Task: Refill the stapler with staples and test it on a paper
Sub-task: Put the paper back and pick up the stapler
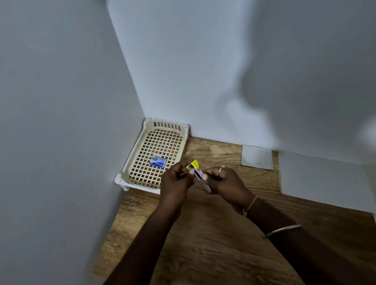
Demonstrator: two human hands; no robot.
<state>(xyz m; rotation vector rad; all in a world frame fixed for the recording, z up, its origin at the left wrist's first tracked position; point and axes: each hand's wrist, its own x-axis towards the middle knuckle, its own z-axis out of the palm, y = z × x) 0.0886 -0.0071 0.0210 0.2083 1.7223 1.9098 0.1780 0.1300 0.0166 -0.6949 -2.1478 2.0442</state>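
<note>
A wood-grain table [211, 247] is set into a white corner. A cream lattice tray [138, 173] is stood on it at the back left — a sheet [322, 179] and a smaller slip [256, 156] are laid along the right wall.

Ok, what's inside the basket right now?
One small blue box lies on the basket's lattice floor, near the front. The left hand covers the basket's near right corner, so anything there is hidden.
</note>
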